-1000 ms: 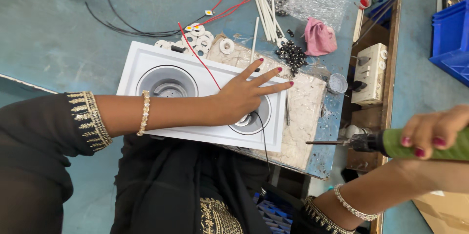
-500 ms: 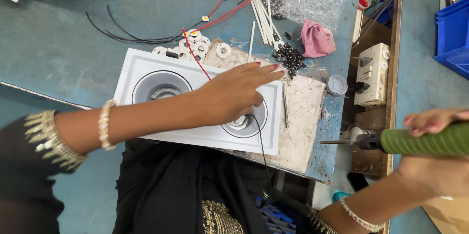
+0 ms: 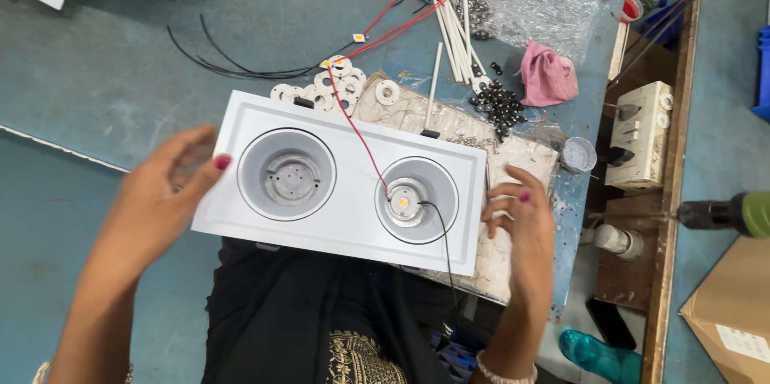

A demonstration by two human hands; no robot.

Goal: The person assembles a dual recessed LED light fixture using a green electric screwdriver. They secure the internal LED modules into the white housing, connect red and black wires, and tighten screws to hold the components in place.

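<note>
Item: white twin-recess light housing (image 3: 341, 192), centre frame on my bench (image 3: 104, 71), long axis running left to right. My left hand (image 3: 164, 200) touches its left end, my right hand (image 3: 521, 228) its right (both released, fingers spread, grasping nothing).

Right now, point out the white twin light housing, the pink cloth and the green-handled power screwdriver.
white twin light housing (image 3: 345, 216), head view, flat face between the two round wells
pink cloth (image 3: 547, 77), head view, middle of the bundle
green-handled power screwdriver (image 3: 722, 213), head view, dark front body
</note>
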